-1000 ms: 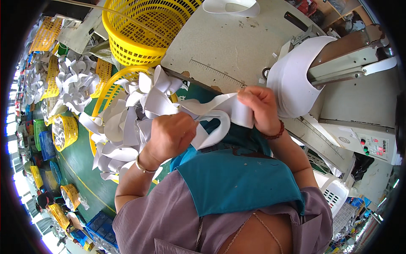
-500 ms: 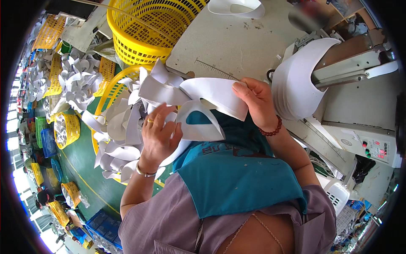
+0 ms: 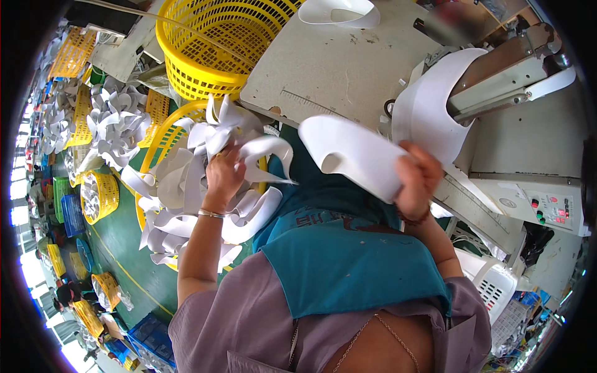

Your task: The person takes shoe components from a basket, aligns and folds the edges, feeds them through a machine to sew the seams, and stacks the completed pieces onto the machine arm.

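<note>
My right hand (image 3: 418,180), smeared a little by motion, grips the end of a white curved piece (image 3: 364,152) with an oval hole. That piece is held in the air above my blue-green apron (image 3: 348,261). Over on the left, my left hand (image 3: 225,171) is closed at a cluster of similar white pieces (image 3: 233,124), its fingertips partly hidden among them. One curled white piece (image 3: 273,149) sticks out beside its fingers. Beneath lies a heap of loose white pieces (image 3: 177,180) in a yellow basket (image 3: 163,133).
White pieces (image 3: 429,99) hang over a metal machine arm (image 3: 497,68) at the right, above a control panel (image 3: 552,210). A yellow basket (image 3: 205,78) stands beside the worktable (image 3: 298,68). Another white piece (image 3: 341,13) lies at the table's far side. More filled baskets (image 3: 99,196) stand left.
My right hand has drawn its white piece away from the others, lower and to the right. My left hand has shifted up and left to the cluster, taking the other pieces along.
</note>
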Motion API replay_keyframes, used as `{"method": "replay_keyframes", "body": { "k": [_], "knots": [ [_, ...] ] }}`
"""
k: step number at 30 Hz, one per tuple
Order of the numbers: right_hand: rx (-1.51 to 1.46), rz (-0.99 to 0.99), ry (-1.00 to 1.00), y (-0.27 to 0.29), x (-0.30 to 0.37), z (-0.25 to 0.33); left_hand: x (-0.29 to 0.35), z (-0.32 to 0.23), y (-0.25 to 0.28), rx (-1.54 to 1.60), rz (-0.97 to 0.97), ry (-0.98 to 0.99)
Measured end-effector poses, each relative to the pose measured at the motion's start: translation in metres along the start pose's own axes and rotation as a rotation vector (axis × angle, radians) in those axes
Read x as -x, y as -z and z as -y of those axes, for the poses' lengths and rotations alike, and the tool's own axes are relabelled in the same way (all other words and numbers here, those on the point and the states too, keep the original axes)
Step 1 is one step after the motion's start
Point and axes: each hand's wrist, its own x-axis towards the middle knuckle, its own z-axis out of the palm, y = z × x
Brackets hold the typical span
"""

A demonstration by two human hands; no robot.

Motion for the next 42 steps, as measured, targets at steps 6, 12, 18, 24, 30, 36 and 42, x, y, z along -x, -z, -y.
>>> {"method": "replay_keyframes", "body": {
  "k": [6, 12, 18, 24, 30, 36, 42],
  "knots": [
    [0.189, 0.259, 0.160, 0.000, 0.002, 0.013, -0.008, -0.047, 0.046, 0.061, 0.220, -0.068],
    [0.284, 0.323, 0.165, 0.009, -0.006, 0.025, -0.057, -0.107, 0.107, 0.364, -0.197, -0.311],
    [0.181, 0.351, 0.019, 0.022, -0.016, 0.052, -0.086, -0.188, 0.122, 0.810, 0.307, -0.639],
    [-0.282, 0.438, -0.290, 0.055, -0.020, 0.083, -0.112, -0.219, 0.146, 1.268, 0.559, -0.684],
    [-0.607, 0.358, -0.111, 0.073, -0.028, 0.097, -0.137, -0.244, 0.170, 1.423, 0.762, -0.571],
    [-0.556, 0.211, -0.201, 0.100, -0.030, 0.100, -0.161, -0.263, 0.181, 1.529, 0.682, -0.590],
    [-0.514, -0.025, -0.038, 0.117, -0.057, 0.116, -0.204, -0.276, 0.175, 1.774, 0.870, -0.368]
  ]
}}
